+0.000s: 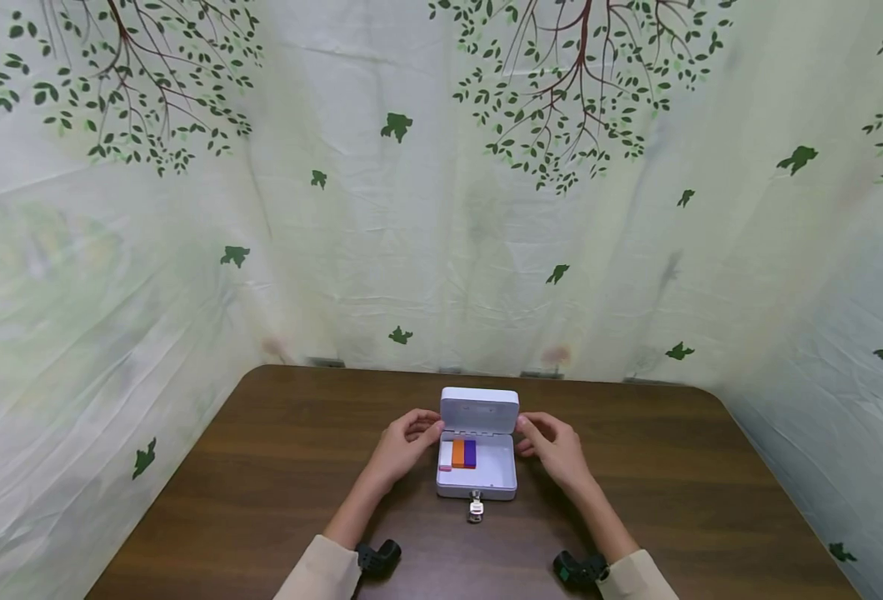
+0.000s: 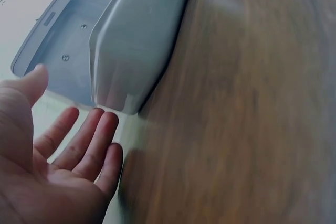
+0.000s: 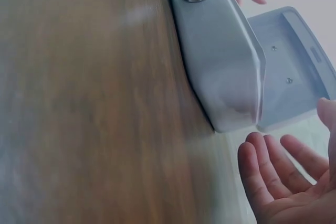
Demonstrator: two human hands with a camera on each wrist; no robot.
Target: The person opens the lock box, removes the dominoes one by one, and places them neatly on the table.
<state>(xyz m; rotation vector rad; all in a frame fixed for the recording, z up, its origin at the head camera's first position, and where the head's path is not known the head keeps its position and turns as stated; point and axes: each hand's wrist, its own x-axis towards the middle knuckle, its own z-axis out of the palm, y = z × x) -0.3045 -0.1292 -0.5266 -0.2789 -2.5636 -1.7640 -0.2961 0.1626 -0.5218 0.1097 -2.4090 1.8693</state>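
A small white lockbox (image 1: 496, 467) stands on the table with its lid (image 1: 479, 413) raised; keys (image 1: 475, 508) hang from the lock at its front. Inside, toward the left, lie an orange block (image 1: 458, 453), a purple block (image 1: 471, 454) and a small pink piece (image 1: 445, 468). My left hand (image 1: 404, 446) is at the box's left side, thumb by the lid's edge. On the opposite side, my right hand (image 1: 556, 450) is close to the lid's right edge. Both wrist views show the left fingers (image 2: 86, 150) and right fingers (image 3: 278, 166) loosely extended, wrapped round nothing.
The box sits toward the far half of a dark brown wooden table (image 1: 299, 467). Behind and beside the table hangs a pale curtain (image 1: 456, 250) with printed leaves and branches. Each wrist wears a black strap-on device (image 1: 378, 558).
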